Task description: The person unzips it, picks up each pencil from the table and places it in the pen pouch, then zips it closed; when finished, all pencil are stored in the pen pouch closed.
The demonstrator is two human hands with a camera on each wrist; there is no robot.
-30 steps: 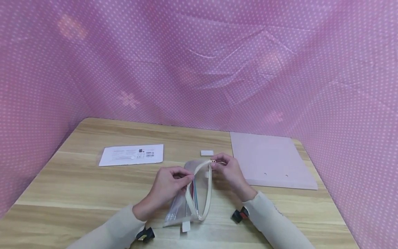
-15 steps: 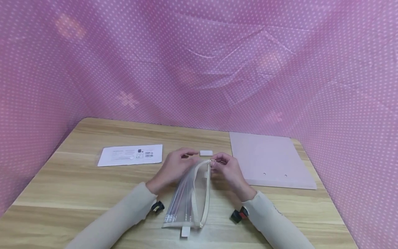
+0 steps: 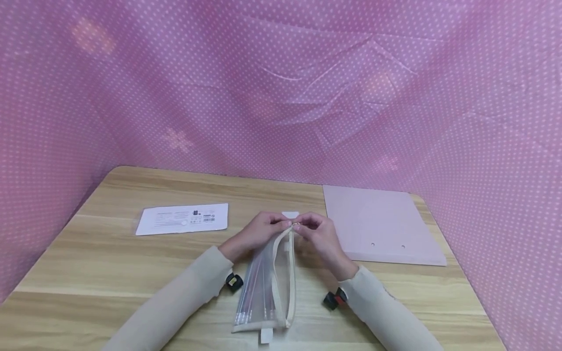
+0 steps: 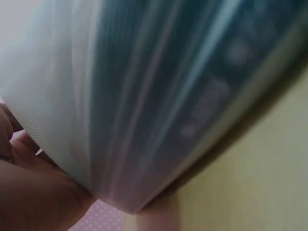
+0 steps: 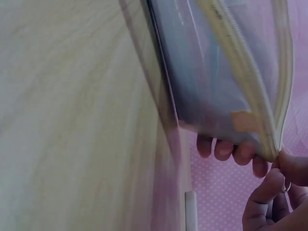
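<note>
A clear zippered pouch stands on the table between the hands, its cream zipper gaping along most of its length. Slim, long contents show blurrily through its wall. At the far end of the zipper, my left hand grips the pouch corner; its fingertips show under the pouch in the right wrist view. My right hand pinches the small metal zipper pull at that same corner, thumb against finger. In the left wrist view the pouch wall covers most of the scene.
Behind the hands lies a white block, partly hidden. A white printed card package lies at the left. On the right is a pale pink folder with two holes. Pink dotted cloth surrounds the wooden table.
My left hand has moved from the near side of the zipper opening to the far corner, meeting the right hand there. The pouch has straightened and its opening has narrowed.
</note>
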